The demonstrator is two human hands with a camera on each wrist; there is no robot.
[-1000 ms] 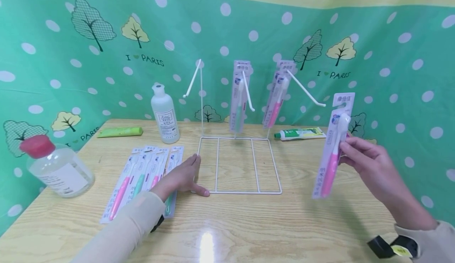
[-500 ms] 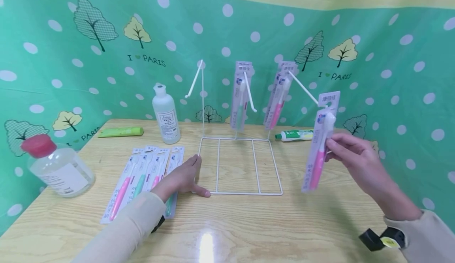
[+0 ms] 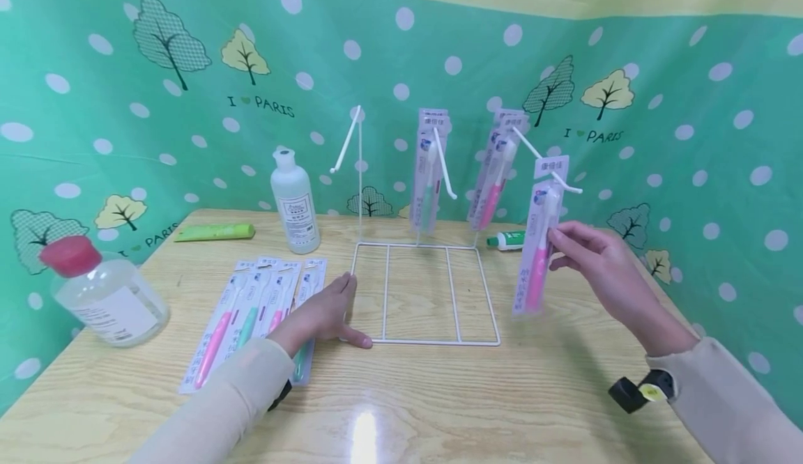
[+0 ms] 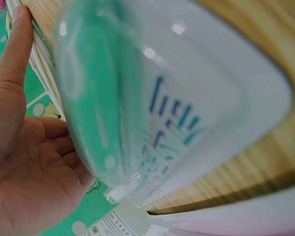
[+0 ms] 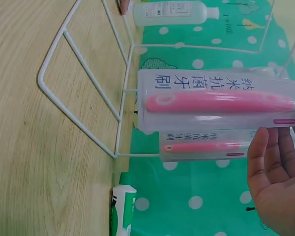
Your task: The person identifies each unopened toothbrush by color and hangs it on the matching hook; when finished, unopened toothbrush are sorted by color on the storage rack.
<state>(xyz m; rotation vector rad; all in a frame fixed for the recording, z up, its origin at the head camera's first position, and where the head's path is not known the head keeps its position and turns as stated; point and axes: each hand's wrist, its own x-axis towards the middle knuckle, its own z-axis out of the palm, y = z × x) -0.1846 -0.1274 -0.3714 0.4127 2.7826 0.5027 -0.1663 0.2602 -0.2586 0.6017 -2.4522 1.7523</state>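
Observation:
My right hand (image 3: pixel 592 258) pinches the edge of a packaged pink toothbrush (image 3: pixel 539 248), which hangs nearly upright, tilted slightly. At the slot in its card's top, the end of the right hook (image 3: pixel 567 185) shows in front of the card. This hook belongs to a white wire rack (image 3: pixel 420 342). Packaged toothbrushes hang further back on it, a pink one (image 3: pixel 495 185) in front, and others with green (image 3: pixel 429 185) are on the middle hook. The left hook (image 3: pixel 345 140) is bare. My left hand (image 3: pixel 323 314), fingers extended, rests on the rack base's left side.
Several packaged toothbrushes (image 3: pixel 216 338) lie left of the rack, partly under my left forearm. Behind them stand a clear bottle (image 3: pixel 295 206) and a green tube (image 3: pixel 215 233). A red-capped bottle (image 3: pixel 113 304) is far left. A toothpaste tube (image 3: pixel 507 240) lies behind the held pack.
My right hand has carried the pink toothbrush leftward from beside the rack to the right hook's end, now overlapping the toothpaste tube. My left hand has stayed on the base.

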